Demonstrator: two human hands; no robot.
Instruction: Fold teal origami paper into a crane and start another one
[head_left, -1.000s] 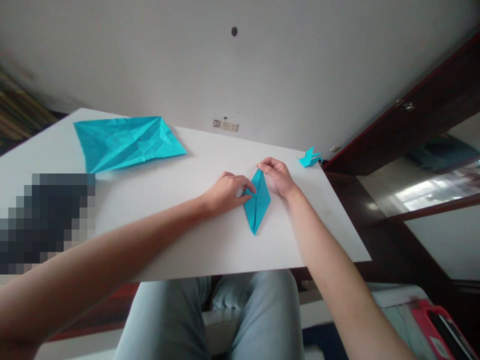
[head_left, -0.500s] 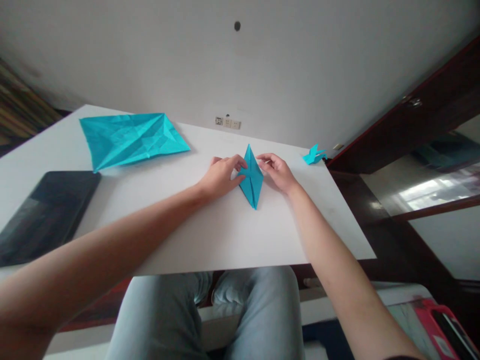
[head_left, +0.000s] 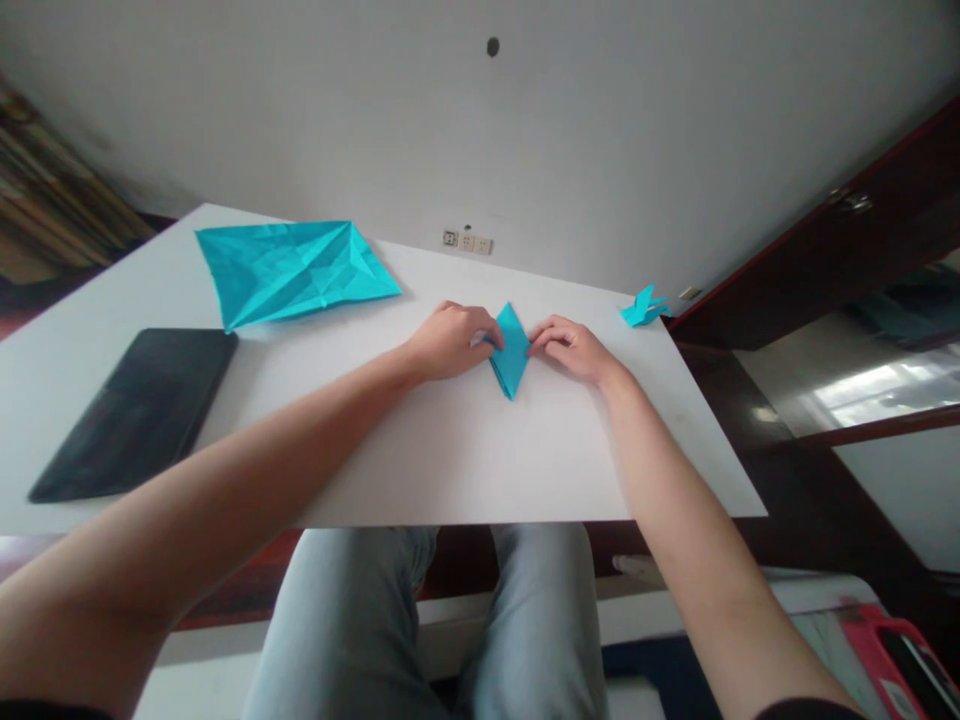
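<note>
A small kite-shaped folded piece of turquoise paper (head_left: 510, 352) lies on the white table (head_left: 450, 460), pointed end toward me. My left hand (head_left: 452, 341) pinches its left edge with curled fingers. From the other side, my right hand (head_left: 571, 348) holds the right edge with its fingertips pressed together. Both hands rest on the tabletop.
A large creased turquoise sheet (head_left: 292, 270) lies opened out at the back left. A black tablet (head_left: 139, 408) sits at the left. A small folded turquoise figure (head_left: 643, 306) stands at the table's back right corner. A dark wooden cabinet (head_left: 825, 250) is to the right.
The folded paper has gone from a long diamond to a shorter kite shape and sits farther from me. Both hands moved in to grip its two sides.
</note>
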